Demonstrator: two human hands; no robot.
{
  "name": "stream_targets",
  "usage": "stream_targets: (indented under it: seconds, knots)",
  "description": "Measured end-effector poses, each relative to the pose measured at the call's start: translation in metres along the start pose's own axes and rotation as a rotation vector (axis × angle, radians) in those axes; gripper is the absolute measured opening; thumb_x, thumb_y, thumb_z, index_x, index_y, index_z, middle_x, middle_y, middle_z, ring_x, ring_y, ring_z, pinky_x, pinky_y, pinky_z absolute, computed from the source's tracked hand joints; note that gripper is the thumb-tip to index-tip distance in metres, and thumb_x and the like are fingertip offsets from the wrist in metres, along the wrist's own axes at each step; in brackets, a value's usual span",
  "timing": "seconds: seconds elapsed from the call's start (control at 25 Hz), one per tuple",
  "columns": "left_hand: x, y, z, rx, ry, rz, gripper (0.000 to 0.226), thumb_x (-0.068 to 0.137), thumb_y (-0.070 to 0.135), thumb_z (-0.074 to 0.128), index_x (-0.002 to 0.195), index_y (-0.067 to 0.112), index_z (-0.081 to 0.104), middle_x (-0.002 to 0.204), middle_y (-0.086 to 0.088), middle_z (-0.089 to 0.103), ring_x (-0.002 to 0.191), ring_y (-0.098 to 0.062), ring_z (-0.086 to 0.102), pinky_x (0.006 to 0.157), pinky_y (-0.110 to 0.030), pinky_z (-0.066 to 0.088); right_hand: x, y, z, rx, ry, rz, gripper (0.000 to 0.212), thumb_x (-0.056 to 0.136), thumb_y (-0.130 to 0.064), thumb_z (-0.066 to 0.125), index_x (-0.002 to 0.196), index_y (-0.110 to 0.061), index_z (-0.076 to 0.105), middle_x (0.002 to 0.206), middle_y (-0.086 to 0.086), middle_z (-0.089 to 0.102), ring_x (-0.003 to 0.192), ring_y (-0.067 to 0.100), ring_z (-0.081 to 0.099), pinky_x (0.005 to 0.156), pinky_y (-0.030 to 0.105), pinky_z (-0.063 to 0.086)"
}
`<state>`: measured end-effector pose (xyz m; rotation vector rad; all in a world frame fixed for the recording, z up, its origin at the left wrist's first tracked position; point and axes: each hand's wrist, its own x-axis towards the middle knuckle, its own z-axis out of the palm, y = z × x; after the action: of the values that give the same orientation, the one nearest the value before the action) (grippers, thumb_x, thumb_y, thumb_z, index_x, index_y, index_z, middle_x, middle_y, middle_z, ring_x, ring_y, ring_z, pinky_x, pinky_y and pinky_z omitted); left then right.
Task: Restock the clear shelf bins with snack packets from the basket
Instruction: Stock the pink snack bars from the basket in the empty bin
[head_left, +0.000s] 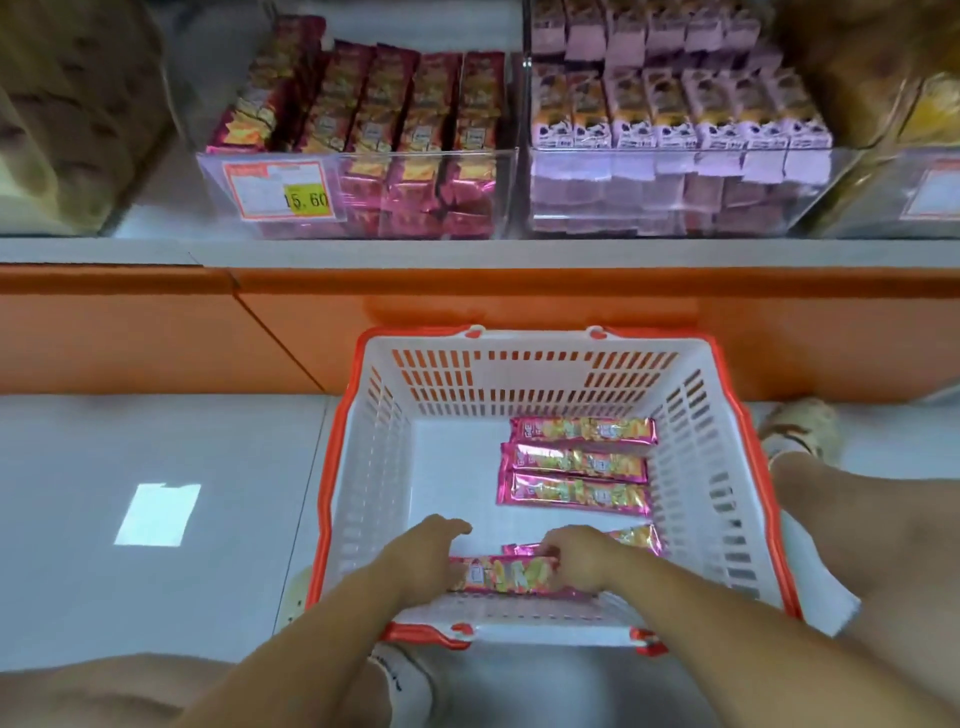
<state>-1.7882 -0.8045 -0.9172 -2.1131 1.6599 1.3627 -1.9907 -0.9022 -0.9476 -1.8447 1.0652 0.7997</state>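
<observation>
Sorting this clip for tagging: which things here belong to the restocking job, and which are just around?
Job: basket; pink snack packets in it; packet held by left hand and right hand; matching clear bin.
Around: purple-packet bin; price label; floor light patch.

One white basket (696, 467) holds five pink snack packets (582, 460): three lie in a stack-like row, one is in the two hands (498, 561), one lies partly hidden. Two clear bins (363, 192) are fully in view on the shelf.
</observation>
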Motion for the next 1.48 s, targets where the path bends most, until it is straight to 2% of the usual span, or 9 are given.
stream_targets:
  seconds: [0.08, 0.28, 0.44, 0.64, 0.8, 0.92, 1.04, 1.16, 1.48]
  knots:
    - [0.003, -0.003, -0.004, -0.001, 0.005, -0.018, 0.058, 0.094, 0.032, 0.057, 0.147, 0.027, 0.031, 0.152, -0.002, 0.032, 0.134, -0.019, 0.040, 0.109, -0.029, 0.031, -0.003, 0.000, -0.016, 0.175, 0.022, -0.004, 0.046, 0.084, -0.026, 0.072, 0.127, -0.020, 0.058, 0.130, 0.005, 0.056, 0.110, 0.022, 0.058, 0.081, 0.026, 0.047]
    - [0.011, -0.001, -0.019, -0.024, 0.078, 0.053, 0.066, 0.090, 0.026, 0.064, 0.147, 0.028, 0.033, 0.149, -0.001, 0.039, 0.127, -0.020, 0.046, 0.105, -0.028, 0.036, -0.038, -0.011, -0.066, 0.509, 0.086, -0.080, 0.040, 0.081, -0.020, 0.077, 0.119, -0.021, 0.065, 0.145, 0.000, 0.045, 0.126, 0.024, 0.051, 0.098, 0.033, 0.043]
    - [0.007, 0.007, -0.031, -0.176, 0.065, 0.128, 0.054, 0.087, 0.017, 0.064, 0.136, 0.032, 0.048, 0.127, 0.003, 0.060, 0.106, -0.017, 0.061, 0.088, -0.026, 0.049, -0.060, -0.010, -0.096, 0.895, 0.125, -0.193, 0.035, 0.081, -0.001, 0.072, 0.113, -0.017, 0.069, 0.116, 0.003, 0.066, 0.091, 0.021, 0.069, 0.078, 0.033, 0.058]
    - [-0.006, 0.020, -0.034, -0.378, -0.032, 0.131, 0.041, 0.088, 0.019, 0.064, 0.127, 0.029, 0.057, 0.103, 0.005, 0.067, 0.099, -0.019, 0.065, 0.086, -0.031, 0.053, -0.069, -0.014, -0.105, 1.351, 0.458, -0.253, 0.020, 0.083, -0.004, 0.069, 0.099, -0.008, 0.058, 0.078, 0.003, 0.066, 0.066, 0.015, 0.065, 0.067, 0.027, 0.056]
    - [-0.010, 0.036, -0.031, -0.504, 0.024, 0.143, 0.059, 0.083, 0.030, 0.073, 0.136, 0.031, 0.047, 0.128, 0.004, 0.050, 0.114, -0.016, 0.057, 0.088, -0.026, 0.049, -0.075, -0.025, -0.096, 1.432, 0.513, -0.269, 0.010, 0.085, -0.005, 0.067, 0.088, -0.007, 0.057, 0.069, 0.002, 0.064, 0.060, 0.015, 0.061, 0.058, 0.023, 0.056]
    - [-0.009, 0.036, -0.035, -0.635, 0.005, 0.133, 0.050, 0.085, 0.019, 0.071, 0.131, 0.027, 0.053, 0.114, -0.005, 0.062, 0.096, -0.022, 0.069, 0.086, -0.040, 0.057, -0.078, -0.032, -0.096, 1.512, 0.521, -0.300, 0.012, 0.088, -0.007, 0.064, 0.099, -0.009, 0.060, 0.082, 0.007, 0.065, 0.066, 0.016, 0.061, 0.059, 0.023, 0.056]
    - [-0.017, 0.045, -0.038, -0.716, -0.046, 0.126, 0.040, 0.089, 0.017, 0.067, 0.126, 0.024, 0.057, 0.108, -0.003, 0.066, 0.093, -0.019, 0.069, 0.081, -0.032, 0.058, -0.079, -0.034, -0.093, 1.418, 0.373, -0.327, 0.048, 0.087, -0.005, 0.065, 0.125, -0.029, 0.048, 0.098, 0.006, 0.065, 0.084, 0.020, 0.066, 0.083, 0.038, 0.053]
    - [-0.021, 0.053, -0.041, -0.808, -0.059, 0.146, 0.032, 0.092, 0.014, 0.063, 0.121, 0.024, 0.058, 0.109, -0.003, 0.070, 0.091, -0.019, 0.070, 0.080, -0.031, 0.057, -0.078, -0.041, -0.075, 1.238, 0.242, -0.284, 0.074, 0.085, 0.003, 0.065, 0.139, -0.040, 0.037, 0.114, 0.009, 0.061, 0.101, 0.025, 0.065, 0.082, 0.041, 0.055]
    - [-0.033, 0.056, -0.054, -0.810, -0.072, 0.157, 0.029, 0.093, 0.015, 0.061, 0.120, 0.024, 0.056, 0.112, -0.004, 0.070, 0.097, -0.021, 0.070, 0.084, -0.034, 0.057, -0.086, -0.048, -0.069, 1.226, 0.316, -0.294, 0.066, 0.086, 0.000, 0.067, 0.137, -0.035, 0.044, 0.103, 0.004, 0.069, 0.091, 0.023, 0.070, 0.082, 0.044, 0.057]
